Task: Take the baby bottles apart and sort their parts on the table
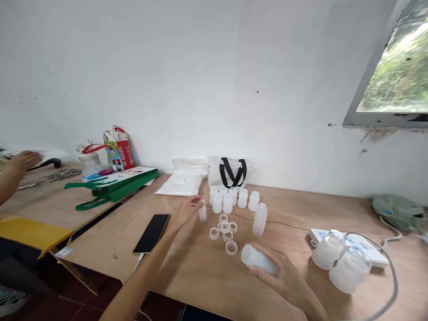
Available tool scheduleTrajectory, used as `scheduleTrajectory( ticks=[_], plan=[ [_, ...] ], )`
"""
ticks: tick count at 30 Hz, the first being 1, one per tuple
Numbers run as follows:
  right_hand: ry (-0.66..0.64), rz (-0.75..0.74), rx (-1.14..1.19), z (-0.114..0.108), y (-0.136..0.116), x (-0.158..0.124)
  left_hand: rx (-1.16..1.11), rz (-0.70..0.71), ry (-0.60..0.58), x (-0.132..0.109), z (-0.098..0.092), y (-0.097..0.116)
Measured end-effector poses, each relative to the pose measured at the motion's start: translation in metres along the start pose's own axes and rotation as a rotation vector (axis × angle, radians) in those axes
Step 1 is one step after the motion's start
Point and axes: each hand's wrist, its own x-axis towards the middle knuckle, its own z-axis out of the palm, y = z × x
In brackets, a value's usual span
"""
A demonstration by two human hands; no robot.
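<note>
Frosted plastic all over the plywood bench [197, 272] in our shot, tbh. We had the RH [281, 278] low on the right, fingers clenched round a frosted plastic bottle [259, 261], which was held on its side just above the bench, closed end pointing left toward the parts. The LH [189, 211] was stretched out across the bench, wrist raised, fingertips [197, 203] right at the top of a small frosted cylinder [202, 214] standing upright; can't tell if they'd actually gripped it. Just beside it sat loose clear rings [224, 230], w/ a group of frosted cups [227, 203] behind them and a stack of cups [260, 219] to the right. A black phone [151, 233] lay near the LH. Further right were two white bottles w/ tubing [341, 261] against a white power strip [347, 238]. Far left, a co-worker's hand [25, 161] was over the next table, fingers loose, nothing visibly held.
</note>
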Motion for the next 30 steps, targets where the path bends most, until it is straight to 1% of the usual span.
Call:
scheduleTrajectory(
  ticks=[4,8,11,13,15,16,17,18,19,20,22,23,24,25,27,30],
  plan=[
    [-0.021,-0.02,-0.005,0.001,-0.002,0.0,0.017,-0.039,-0.015,-0.006,0.002,0.002],
    [-0.004,-0.01,-0.027,0.0,-0.002,-0.001,0.016,-0.069,-0.007,-0.013,0.002,0.009],
    [0.005,-0.004,-0.018,0.0,-0.002,0.0,0.013,-0.078,0.027,-0.016,0.0,0.016],
    [0.006,0.002,-0.007,0.002,-0.002,0.001,0.013,-0.075,0.085,-0.023,-0.001,0.023],
    [-0.01,0.012,0.005,0.005,-0.002,0.003,0.008,-0.064,0.163,-0.037,0.0,0.032],
    [-0.023,0.014,0.012,0.006,-0.003,0.004,0.001,-0.056,0.196,-0.049,0.001,0.036],
    [-0.038,0.017,0.019,0.009,-0.004,0.005,-0.015,-0.05,0.208,-0.063,0.004,0.042],
    [-0.053,0.023,0.023,0.011,-0.005,0.006,-0.035,-0.045,0.193,-0.078,0.008,0.048],
    [-0.064,0.033,0.024,0.014,-0.006,0.007,-0.071,-0.04,0.127,-0.095,0.012,0.055],
    [-0.075,0.046,0.021,0.017,-0.008,0.008,-0.157,-0.038,-0.067,-0.112,0.017,0.063],
    [-0.091,0.065,0.013,0.022,-0.01,0.01,-0.279,-0.035,-0.548,-0.141,0.026,0.078],
    [-0.088,0.066,0.011,0.025,-0.011,0.011,-0.274,-0.042,-0.701,-0.152,0.03,0.085],
    [-0.077,0.061,0.014,0.027,-0.012,0.011,-0.265,-0.031,-0.752,-0.16,0.033,0.091],
    [-0.063,0.053,0.018,0.028,-0.012,0.012,-0.266,-0.015,-0.774,-0.164,0.035,0.095],
    [-0.036,0.05,0.022,0.031,-0.011,0.012,-0.283,0.013,-0.747,-0.166,0.038,0.098],
    [-0.057,0.076,0.029,0.035,-0.007,0.013,-0.327,0.017,-0.751,-0.159,0.037,0.091]
  ],
)
